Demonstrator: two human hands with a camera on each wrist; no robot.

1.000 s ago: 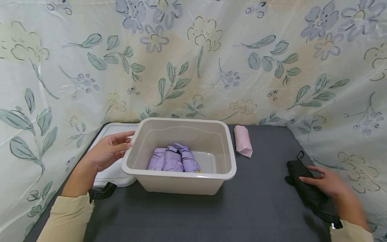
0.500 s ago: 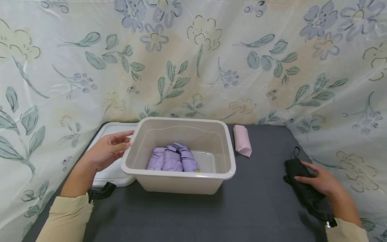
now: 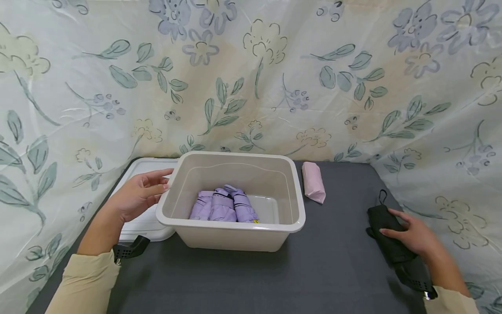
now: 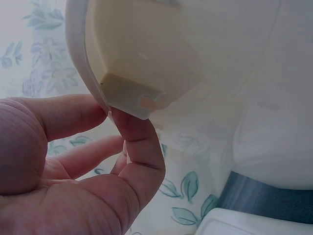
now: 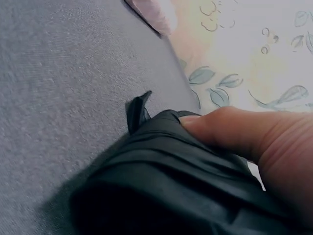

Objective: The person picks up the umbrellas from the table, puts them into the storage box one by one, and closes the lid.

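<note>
A beige plastic storage box [image 3: 231,237] stands in the middle of the table in the head view. Inside it, toward the left, lie several folded lilac umbrellas [image 3: 223,207]. My left hand [image 3: 139,194] pinches the box's left rim; the left wrist view has the thumb and a bent finger [image 4: 142,152] on either side of that edge. Far to the right, my right hand [image 3: 415,235] grips a folded black umbrella [image 3: 386,231] with a strap loop at its far end. The right wrist view shows the thumb [image 5: 220,127] along its pleated fabric.
A white lid [image 3: 145,229] lies left of the box, partly behind my left hand. To the box's right, near the back, is a small pink wrapped bundle [image 3: 313,182]. A floral curtain [image 3: 251,87] rises behind the dark table [image 3: 251,279] and along both sides.
My right hand and the black umbrella have shifted slightly left. The left hand keeps its place on the rim.
</note>
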